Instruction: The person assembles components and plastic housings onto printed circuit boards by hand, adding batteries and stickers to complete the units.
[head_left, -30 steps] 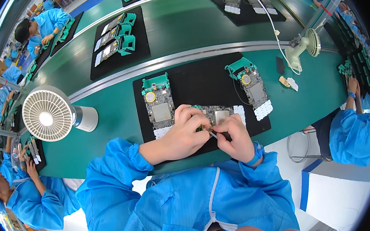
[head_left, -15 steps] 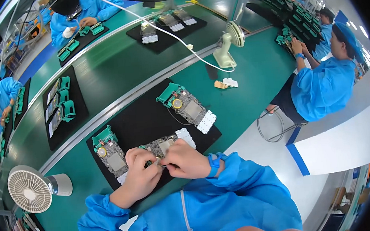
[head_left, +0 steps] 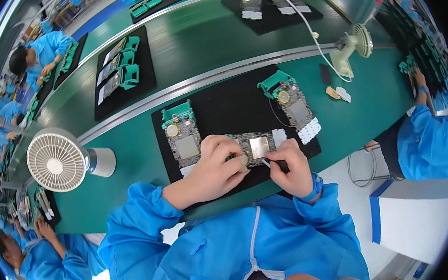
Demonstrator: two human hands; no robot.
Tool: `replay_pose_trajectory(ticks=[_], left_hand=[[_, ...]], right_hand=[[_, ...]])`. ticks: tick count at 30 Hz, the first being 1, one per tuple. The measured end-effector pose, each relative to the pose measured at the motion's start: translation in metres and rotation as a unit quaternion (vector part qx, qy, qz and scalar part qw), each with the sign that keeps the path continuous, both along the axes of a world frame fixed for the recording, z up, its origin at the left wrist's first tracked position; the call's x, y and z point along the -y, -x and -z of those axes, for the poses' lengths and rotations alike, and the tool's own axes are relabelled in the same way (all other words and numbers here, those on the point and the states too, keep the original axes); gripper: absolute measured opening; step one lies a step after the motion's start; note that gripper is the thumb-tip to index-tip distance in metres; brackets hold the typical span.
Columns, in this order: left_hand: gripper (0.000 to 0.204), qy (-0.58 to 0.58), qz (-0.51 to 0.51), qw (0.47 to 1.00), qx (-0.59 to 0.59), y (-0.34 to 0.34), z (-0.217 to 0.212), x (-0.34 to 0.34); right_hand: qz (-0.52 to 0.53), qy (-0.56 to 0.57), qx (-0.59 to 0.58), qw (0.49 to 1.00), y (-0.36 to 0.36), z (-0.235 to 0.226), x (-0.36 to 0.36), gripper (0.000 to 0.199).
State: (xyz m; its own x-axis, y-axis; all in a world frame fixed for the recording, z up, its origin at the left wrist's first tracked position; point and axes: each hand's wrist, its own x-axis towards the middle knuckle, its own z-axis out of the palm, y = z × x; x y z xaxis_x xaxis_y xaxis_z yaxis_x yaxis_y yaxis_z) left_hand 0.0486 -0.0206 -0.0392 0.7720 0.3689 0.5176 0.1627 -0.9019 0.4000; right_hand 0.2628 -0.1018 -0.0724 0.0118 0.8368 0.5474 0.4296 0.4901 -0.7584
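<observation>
In front of me a circuit board [head_left: 241,139] lies sideways on a black mat [head_left: 220,97], with a square metal shield [head_left: 259,147] and white padding at its right end. My left hand [head_left: 216,164] curls closed over the board's left end, beside a round pale part, and hides much of that end. At the board's near edge my right hand [head_left: 293,171] is closed in a pinch. A slim light tip shows at its fingertips; what it belongs to is hidden. Two similar boards with green plastic holders, a left board [head_left: 186,143] and a right board [head_left: 297,107], lie on the mat.
A white fan [head_left: 55,159] stands at the left, and a pale green fan [head_left: 352,49] at the far right. Small tan and white pieces [head_left: 338,93] lie right of the mat. A metal rail [head_left: 192,84] runs behind it. Co-workers [head_left: 46,54] sit around the benches.
The view has swung left, so the bench things sit further right in the picture. My hands have moved apart; the right one has gone from beside the left fingertips to below the shield.
</observation>
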Motion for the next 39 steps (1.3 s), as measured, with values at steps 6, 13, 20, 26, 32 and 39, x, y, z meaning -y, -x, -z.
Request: replay_pose_trajectory(ticks=[6, 13, 20, 26, 32, 39], left_hand=[[0.026, 0.009, -0.012, 1.0, 0.012, 0.003, 0.007, 0.001], [0.025, -0.029, -0.013, 0.999, -0.006, 0.005, 0.005, 0.003], [0.027, -0.068, -0.016, 0.997, -0.042, 0.006, -0.002, 0.004], [0.024, -0.076, -0.014, 0.996, -0.046, 0.006, -0.002, 0.004], [0.032, -0.076, -0.004, 0.995, -0.063, 0.005, -0.004, 0.0], [0.08, 0.027, -0.092, 0.971, -0.219, -0.006, -0.037, 0.003]], right_hand=[[-0.009, -0.004, 0.059, 0.998, 0.006, 0.005, 0.0, 0.03], [-0.001, 0.029, 0.023, 0.999, 0.011, 0.009, 0.003, 0.027], [0.01, 0.044, 0.019, 0.999, 0.013, 0.008, 0.002, 0.025], [0.021, 0.029, 0.041, 0.999, 0.02, 0.004, 0.0, 0.027], [0.036, 0.057, 0.076, 0.995, 0.017, -0.008, -0.002, 0.024], [0.157, -0.032, 0.331, 0.93, -0.015, -0.034, -0.026, 0.024]])
